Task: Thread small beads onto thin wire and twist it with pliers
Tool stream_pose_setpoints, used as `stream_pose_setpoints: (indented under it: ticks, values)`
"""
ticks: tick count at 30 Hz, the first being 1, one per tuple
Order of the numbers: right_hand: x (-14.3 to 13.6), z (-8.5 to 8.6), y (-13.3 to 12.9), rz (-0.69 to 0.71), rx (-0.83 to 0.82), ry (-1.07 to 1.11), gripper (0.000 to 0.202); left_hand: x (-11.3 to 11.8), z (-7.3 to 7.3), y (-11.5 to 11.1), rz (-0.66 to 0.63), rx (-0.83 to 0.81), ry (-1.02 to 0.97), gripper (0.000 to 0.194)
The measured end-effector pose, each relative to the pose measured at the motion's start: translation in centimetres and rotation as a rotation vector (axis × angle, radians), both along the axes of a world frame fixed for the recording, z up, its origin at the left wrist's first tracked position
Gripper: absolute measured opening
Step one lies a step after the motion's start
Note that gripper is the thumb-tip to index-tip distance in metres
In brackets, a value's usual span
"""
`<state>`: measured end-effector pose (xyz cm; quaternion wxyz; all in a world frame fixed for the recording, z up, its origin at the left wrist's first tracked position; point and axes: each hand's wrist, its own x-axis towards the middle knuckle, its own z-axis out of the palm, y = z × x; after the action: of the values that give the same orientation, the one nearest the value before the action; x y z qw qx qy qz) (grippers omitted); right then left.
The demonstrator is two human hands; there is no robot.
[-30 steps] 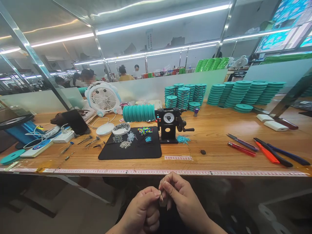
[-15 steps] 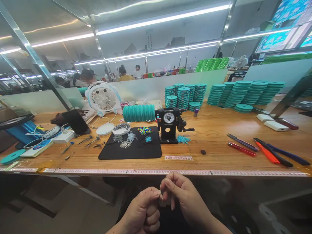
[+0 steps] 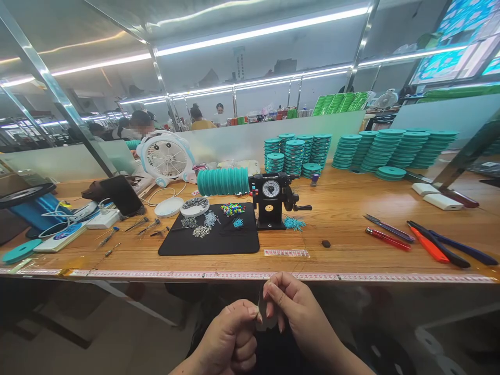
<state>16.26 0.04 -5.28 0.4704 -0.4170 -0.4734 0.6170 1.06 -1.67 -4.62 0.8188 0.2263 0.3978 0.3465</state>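
Closed at thumb and forefinger, the grip of my left hand (image 3: 238, 333) pinches a thin line (image 3: 259, 300), a short length of which rises above the fingertips. My right hand (image 3: 302, 312) is just beside it, thumb and forefinger drawn together, the other fingers loosely curled; I cannot tell whether it has hold of the line too. Both hands and the line are nearer me than the winder (image 3: 270, 208), below the front edge of the table (image 3: 344, 250), where a tape measure (image 3: 226, 276) runs along.

Teal spools (image 3: 222, 181) sit in a row on the winder's left side, above a black mat (image 3: 211, 247). On that mat, left of the winder, lie bright beads (image 3: 233, 209), small metal bits (image 3: 201, 232) and a round dish (image 3: 195, 207) of grey pieces, which overlaps its edge. A white lid (image 3: 169, 207) is beside the dish, and a fan (image 3: 167, 159) stands farther back, left of the winder. Just right of the winder's base is a heap of blue bits (image 3: 294, 224). Spool stacks (image 3: 297, 156) rise behind it and to its right. Well to the right of the winder lie a red-handled tool (image 3: 388, 239) and orange-and-black pliers (image 3: 427, 242). Far left of it is a blue reel (image 3: 31, 208).
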Motion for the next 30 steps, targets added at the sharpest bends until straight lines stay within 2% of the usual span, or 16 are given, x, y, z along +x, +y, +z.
stream_pose_setpoints:
  ticks: [4, 7, 11, 17, 24, 30]
  values:
    - [0.4, 0.3, 0.0, -0.003, 0.022, -0.036, 0.034, 0.0, -0.5, 0.0, 0.015, 0.128, 0.091, 0.03]
    - [1.0, 0.7, 0.2, 0.072, 0.035, -0.056, 0.034, -0.4, -0.8, 0.0, -0.005, 0.249, 0.153, 0.036]
    - [1.7, 1.0, 0.3, 0.14, 0.006, -0.055, 0.034, -1.0, -0.6, -0.1, -0.047, 0.365, 0.224, 0.036]
    - [1.5, 1.1, -0.2, 0.084, 0.061, -0.052, 0.031, -1.1, -0.1, -0.2, -0.067, 0.367, 0.235, 0.036]
    - [1.2, 1.1, -0.5, 0.021, 0.072, -0.045, 0.031, -0.9, -0.8, 0.0, -0.056, 0.343, 0.187, 0.035]
    - [1.6, 0.6, 0.3, 0.115, -0.003, -0.018, 0.031, -1.2, -1.0, 0.0, -0.066, 0.367, 0.214, 0.036]
